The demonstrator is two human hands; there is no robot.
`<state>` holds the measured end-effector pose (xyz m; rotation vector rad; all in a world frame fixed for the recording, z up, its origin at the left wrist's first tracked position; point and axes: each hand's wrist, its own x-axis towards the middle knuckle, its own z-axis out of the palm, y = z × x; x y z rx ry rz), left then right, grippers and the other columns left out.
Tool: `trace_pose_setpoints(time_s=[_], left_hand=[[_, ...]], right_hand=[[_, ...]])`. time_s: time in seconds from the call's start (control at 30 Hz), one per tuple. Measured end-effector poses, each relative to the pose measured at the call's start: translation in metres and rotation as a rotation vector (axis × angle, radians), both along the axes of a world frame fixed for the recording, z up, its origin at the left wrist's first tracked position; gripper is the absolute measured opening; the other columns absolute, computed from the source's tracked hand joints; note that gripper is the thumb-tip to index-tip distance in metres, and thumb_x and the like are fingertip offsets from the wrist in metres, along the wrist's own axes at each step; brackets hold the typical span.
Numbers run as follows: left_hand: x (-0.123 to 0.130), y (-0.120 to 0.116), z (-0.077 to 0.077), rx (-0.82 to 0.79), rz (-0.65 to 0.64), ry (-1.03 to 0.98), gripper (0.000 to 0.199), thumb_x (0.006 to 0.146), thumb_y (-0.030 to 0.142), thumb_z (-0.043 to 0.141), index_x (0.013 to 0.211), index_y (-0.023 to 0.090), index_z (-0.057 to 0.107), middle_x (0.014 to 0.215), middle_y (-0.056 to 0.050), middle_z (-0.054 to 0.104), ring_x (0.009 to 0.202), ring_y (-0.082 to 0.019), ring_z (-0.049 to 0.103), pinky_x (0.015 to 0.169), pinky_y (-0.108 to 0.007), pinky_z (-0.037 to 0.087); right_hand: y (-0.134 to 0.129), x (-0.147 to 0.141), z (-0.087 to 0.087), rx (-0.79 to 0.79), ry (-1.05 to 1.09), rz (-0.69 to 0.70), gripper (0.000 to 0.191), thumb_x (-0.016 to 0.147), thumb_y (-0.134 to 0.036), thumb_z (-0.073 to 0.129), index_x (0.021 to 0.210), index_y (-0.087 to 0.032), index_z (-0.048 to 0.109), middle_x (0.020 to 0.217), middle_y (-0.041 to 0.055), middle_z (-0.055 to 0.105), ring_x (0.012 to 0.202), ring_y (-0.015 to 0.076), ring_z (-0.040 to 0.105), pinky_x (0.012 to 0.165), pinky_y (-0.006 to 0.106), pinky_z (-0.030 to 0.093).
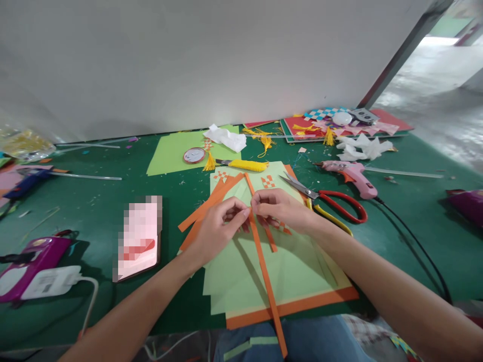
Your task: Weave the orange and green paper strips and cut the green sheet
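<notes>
Over a stack of pale green paper sheets (222, 281), my left hand (221, 226) and my right hand (279, 208) meet fingertip to fingertip. Both pinch a long orange paper strip (263, 264) near its upper part. From my fingers the strip hangs down across the sheets and past the table's front edge. More orange strips (204, 211) lie to the left of and partly under my left hand. Small orange-and-white checkered woven pieces (268, 181) rest on the sheets, one partly hidden by my right hand. What my curled fingers cover cannot be made out.
Red-handled scissors (341, 198) and a pink glue gun (352, 176) with a black cord lie at right. A yellow cutter knife (249, 165) sits behind the sheets. At left are a phone (139, 239), a purple power strip (49, 256) and a blue glue gun (26, 182).
</notes>
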<state>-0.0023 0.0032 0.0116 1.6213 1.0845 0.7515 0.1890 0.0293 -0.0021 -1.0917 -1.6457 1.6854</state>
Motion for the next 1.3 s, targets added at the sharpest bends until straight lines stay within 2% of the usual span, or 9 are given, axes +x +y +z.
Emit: trace_pose_setpoints(time_s=[0.2,0.47,0.73,0.87,1.0,1.2,1.3], left_hand=[[0.001,0.001,-0.003,-0.005,-0.004,-0.006,0.021,0.093,0.035,0.054,0.082,0.017,0.056,0.071,0.001,0.058,0.065,-0.014,0.058,0.062,-0.026,0.044],[0.001,-0.001,-0.004,0.044,0.016,0.03,0.022,0.094,0.032,0.051,0.077,0.018,0.057,0.068,0.002,0.054,0.063,-0.012,0.052,0.06,-0.024,0.039],[-0.001,0.002,-0.002,0.095,0.128,-0.007,0.022,0.094,0.028,0.051,0.075,0.018,0.056,0.064,0.004,0.055,0.059,-0.01,0.054,0.06,-0.021,0.04],[-0.002,0.003,-0.003,0.097,0.142,-0.016,0.023,0.094,0.03,0.052,0.075,0.018,0.057,0.064,0.004,0.057,0.059,-0.01,0.055,0.059,-0.022,0.041],[0.0,0.003,-0.002,0.077,0.135,-0.026,0.023,0.094,0.032,0.052,0.076,0.018,0.057,0.065,0.004,0.056,0.06,-0.011,0.055,0.06,-0.022,0.042],[0.001,0.002,0.0,0.029,0.022,0.027,0.027,0.092,0.033,0.055,0.07,0.017,0.054,0.061,0.004,0.052,0.058,-0.011,0.05,0.056,-0.023,0.037],[0.002,0.001,-0.001,0.049,0.03,0.026,0.028,0.092,0.033,0.054,0.069,0.017,0.053,0.062,0.004,0.052,0.058,-0.011,0.05,0.057,-0.023,0.037]], right_hand=[[-0.003,-0.008,-0.002,-0.026,0.083,-0.06,0.008,0.076,-0.023,0.054,0.07,-0.019,0.054,0.052,-0.0043,0.051,0.047,0.0089,0.046,0.041,0.02,0.028],[-0.005,-0.011,-0.003,-0.064,0.128,-0.048,0.008,0.074,-0.022,0.055,0.067,-0.018,0.052,0.053,-0.0038,0.051,0.048,0.0082,0.046,0.041,0.02,0.026],[-0.008,-0.014,-0.003,-0.158,0.157,-0.041,0.01,0.07,-0.021,0.053,0.063,-0.018,0.048,0.055,-0.0048,0.047,0.047,0.0074,0.045,0.042,0.022,0.024],[-0.009,-0.014,-0.001,-0.162,0.14,-0.033,0.01,0.07,-0.022,0.052,0.062,-0.018,0.047,0.055,-0.005,0.047,0.047,0.0073,0.046,0.042,0.022,0.023],[-0.008,-0.014,-0.001,-0.164,0.13,-0.048,0.012,0.07,-0.022,0.053,0.062,-0.018,0.046,0.053,-0.005,0.047,0.047,0.0074,0.045,0.043,0.022,0.023],[-0.008,-0.014,-0.003,-0.158,0.14,-0.076,0.016,0.074,-0.027,0.058,0.064,-0.018,0.049,0.054,-0.0051,0.047,0.047,0.0077,0.046,0.043,0.022,0.025],[-0.008,-0.015,-0.003,-0.156,0.152,-0.081,0.017,0.074,-0.027,0.058,0.063,-0.018,0.049,0.054,-0.005,0.047,0.047,0.0076,0.045,0.043,0.022,0.024]])
